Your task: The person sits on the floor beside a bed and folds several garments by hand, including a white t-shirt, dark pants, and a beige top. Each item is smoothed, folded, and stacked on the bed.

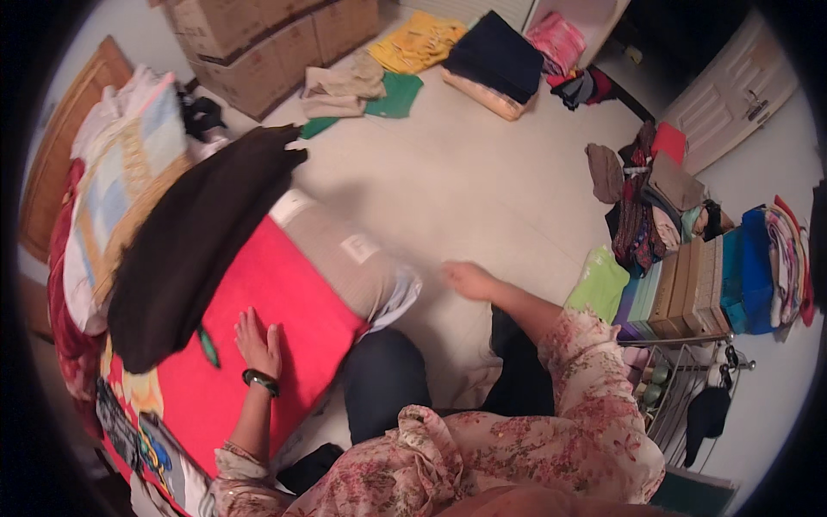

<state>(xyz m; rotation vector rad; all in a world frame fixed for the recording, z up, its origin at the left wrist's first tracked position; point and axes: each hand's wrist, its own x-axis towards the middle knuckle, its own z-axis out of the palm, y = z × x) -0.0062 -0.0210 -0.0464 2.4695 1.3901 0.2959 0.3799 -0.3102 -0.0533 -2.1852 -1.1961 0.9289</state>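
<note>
My left hand (256,344), a dark bangle (261,382) at its wrist, lies palm down with fingers apart on a bright red cloth (284,284). Just beyond it, a black folded garment (200,252) lies across the red cloth. A small green piece (208,347) pokes out from under the garment's near side. My right hand (470,280) is over the pale floor, blurred, its fingers seemingly curled; whether anything is in them cannot be made out. Between the hands, a beige ribbed garment (336,255) with a pale patch hangs at the red cloth's edge.
Patterned bedding (139,168) is heaped at left. Cardboard boxes (258,58) stand against the far wall. On the floor (452,174) lie yellow cloth (417,40), a navy folded stack (494,57) and piled clothes (652,187). At right are boxes (685,284) above a metal rack (685,388).
</note>
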